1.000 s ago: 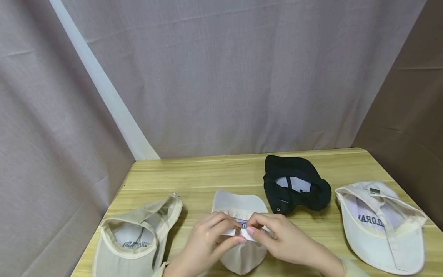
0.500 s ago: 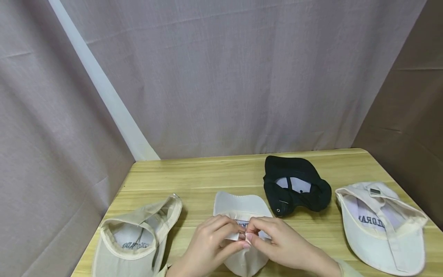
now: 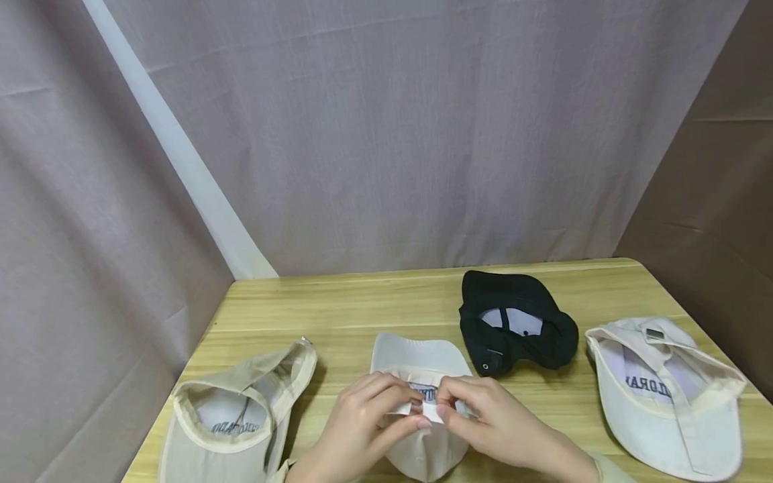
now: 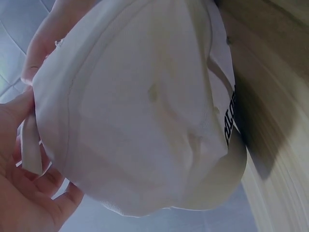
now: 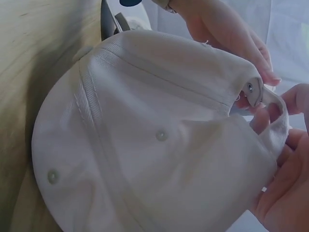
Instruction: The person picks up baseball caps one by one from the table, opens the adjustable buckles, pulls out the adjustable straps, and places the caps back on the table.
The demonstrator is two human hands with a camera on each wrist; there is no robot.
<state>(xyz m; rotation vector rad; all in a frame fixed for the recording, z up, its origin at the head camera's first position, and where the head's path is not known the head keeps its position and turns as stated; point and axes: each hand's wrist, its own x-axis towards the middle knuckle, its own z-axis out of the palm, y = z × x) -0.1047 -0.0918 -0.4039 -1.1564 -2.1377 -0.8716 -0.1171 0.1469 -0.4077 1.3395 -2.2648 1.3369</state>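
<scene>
Both hands' fingers [image 3: 423, 422] have crept together, pinching the cream cap's [image 3: 417, 355] strap.

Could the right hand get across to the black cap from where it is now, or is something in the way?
Probably yes. The black cap lies just beyond the right hand, with bare table between and nothing blocking. But that hand pinches the white cap strap together with the left hand, so it must let go first.

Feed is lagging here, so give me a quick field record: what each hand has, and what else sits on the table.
left hand: pinches the strap of the white cap
right hand: pinches the same strap
white cap: crown down, between both hands
black cap: upside down, behind right hand
beige cap: upside down, far left
cream cap: upside down, far right
table: light wood
</scene>
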